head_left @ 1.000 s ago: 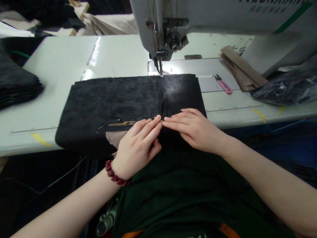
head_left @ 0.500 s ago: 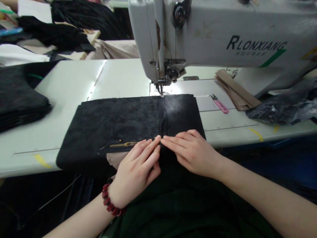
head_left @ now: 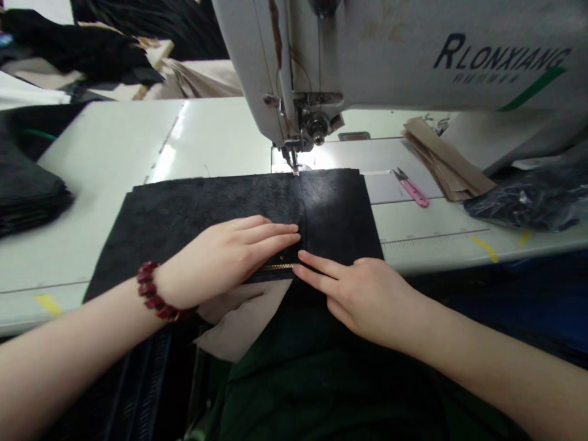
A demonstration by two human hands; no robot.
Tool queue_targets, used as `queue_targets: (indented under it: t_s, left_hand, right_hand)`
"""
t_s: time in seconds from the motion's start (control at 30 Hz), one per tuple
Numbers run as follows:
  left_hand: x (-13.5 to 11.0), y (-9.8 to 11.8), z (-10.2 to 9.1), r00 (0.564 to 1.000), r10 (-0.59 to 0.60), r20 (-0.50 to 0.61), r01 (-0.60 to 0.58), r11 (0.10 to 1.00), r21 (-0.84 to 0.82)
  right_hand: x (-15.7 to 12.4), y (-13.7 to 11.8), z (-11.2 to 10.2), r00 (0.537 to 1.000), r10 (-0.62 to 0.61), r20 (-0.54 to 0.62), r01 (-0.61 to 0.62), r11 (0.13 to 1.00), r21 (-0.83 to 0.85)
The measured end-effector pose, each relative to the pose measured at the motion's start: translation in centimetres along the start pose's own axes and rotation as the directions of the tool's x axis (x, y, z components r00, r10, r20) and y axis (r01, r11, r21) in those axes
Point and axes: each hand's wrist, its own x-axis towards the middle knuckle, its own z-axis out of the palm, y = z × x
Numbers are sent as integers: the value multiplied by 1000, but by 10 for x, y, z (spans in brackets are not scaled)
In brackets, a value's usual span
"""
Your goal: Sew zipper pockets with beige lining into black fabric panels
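Head view: your black panel (head_left: 220, 199) lies on the table (head_left: 215, 138), its long axis running from 9 to 3 o'clock and its far edge at the presser foot (head_left: 295, 171). A fold line (head_left: 302, 211) crosses it from 12 toward 6 o'clock, and the foot sits about 12 o'clock from both sets of your fingertips. Your left hand (head_left: 225, 257) is nearer the foot, palm down and flat, fingers close together, pointing toward 3 o'clock and gripping nothing. Your right hand (head_left: 362, 294) points two slightly parted fingers toward 10 o'clock, at the zipper's (head_left: 279, 267) 3 o'clock end; its thumb is hidden, so you cannot tell whether it pinches the panel.
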Motion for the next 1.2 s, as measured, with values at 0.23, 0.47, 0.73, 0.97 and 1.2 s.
queue_targets:
  t_s: [0.23,0.47,0.73,0.97,1.2]
  left_hand:
    - [18,-25,7,988,147,48,-148,989,22]
    - [26,-29,5,986,157,51,-159,987,25]
    - [19,-30,13,984,175,-28,-171,978,119]
    - [19,-32,13,988,153,-22,-152,988,33]
    - [31,-48,6,988,151,33,-150,987,-51]
  right_hand:
    - [0,-2,-1,999,28,20,-28,999,-21]
    - [0,-4,-2,1000,16,-10,-17,998,-62]
    - [1,-2,-1,1000,-16,1,16,997,-73]
    - [7,7,-7,999,-23,48,26,997,-69]
    - [16,6,-18,992,-73,99,83,992,-99]
